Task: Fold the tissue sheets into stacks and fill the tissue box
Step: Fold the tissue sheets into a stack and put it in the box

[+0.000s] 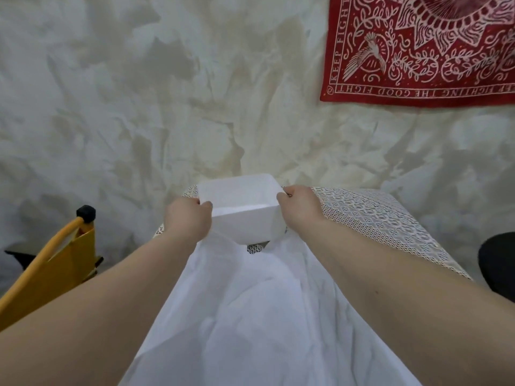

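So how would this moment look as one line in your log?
left hand: grips tissue box | right hand: grips other side | box: open-topped, looks empty | tissue sheets: unfolded, on table

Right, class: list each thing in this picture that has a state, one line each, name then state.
tissue box: open-topped, nothing visible inside, held up
left hand: grips the box's left side
right hand: grips the box's right side
white sheet: spread out, creased
lace cloth: lying flat

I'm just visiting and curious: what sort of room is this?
Probably a home room, not a workshop: a lace tablecloth covers the table, a red bandana hangs on the wrinkled wall covering, and both hands hold a white box.
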`<state>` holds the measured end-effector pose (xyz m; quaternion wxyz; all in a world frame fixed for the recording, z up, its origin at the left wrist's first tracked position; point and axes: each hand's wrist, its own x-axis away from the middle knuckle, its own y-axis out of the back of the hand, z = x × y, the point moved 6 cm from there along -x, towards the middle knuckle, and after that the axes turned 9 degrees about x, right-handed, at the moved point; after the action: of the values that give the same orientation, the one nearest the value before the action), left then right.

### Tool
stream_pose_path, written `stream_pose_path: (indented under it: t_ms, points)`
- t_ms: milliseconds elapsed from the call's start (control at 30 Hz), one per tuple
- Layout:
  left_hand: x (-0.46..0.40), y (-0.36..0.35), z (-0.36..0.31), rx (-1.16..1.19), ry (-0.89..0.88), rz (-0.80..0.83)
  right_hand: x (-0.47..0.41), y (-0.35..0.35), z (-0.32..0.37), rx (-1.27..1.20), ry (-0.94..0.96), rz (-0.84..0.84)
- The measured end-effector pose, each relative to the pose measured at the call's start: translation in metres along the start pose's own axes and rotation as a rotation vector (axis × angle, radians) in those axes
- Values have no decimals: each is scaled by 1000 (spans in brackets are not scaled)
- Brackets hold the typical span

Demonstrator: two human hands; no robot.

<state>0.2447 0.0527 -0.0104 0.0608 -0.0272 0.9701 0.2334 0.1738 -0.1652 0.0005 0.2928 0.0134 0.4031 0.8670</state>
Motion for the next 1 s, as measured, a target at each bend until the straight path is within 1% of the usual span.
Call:
stream_pose_path:
  t_ms: [100, 167, 267, 367, 467, 600, 700, 767, 867, 1000]
  points:
    - [7, -3, -13, 109, -28, 12, 3, 14, -4, -105, -3, -29]
    - [16, -12, -29, 162, -74, 53, 8, 34, -10, -164, -1, -80]
    - [40, -35, -61, 214, -148, 130, 22, 74, -31, -179, -14, -164]
    - [70, -73, -90, 303, -180, 259, 38, 116, -67, -178, -54, -228]
    - [101, -120, -114, 396, -147, 404, 50, 155, -109, -158, -106, -250]
    - [130, -168, -131, 377, -109, 437, 61, 185, -156, -163, -151, -215]
    - [141, -191, -127, 379, -106, 520, 64, 186, -179, -162, -186, -189]
    - [143, -200, -119, 362, -101, 547, 66, 181, -190, -127, -198, -184]
    - [140, -205, -113, 327, -118, 540, 68, 177, -197, -90, -201, -193]
    - [144, -200, -116, 223, -165, 506, 68, 177, -195, -111, -189, -207]
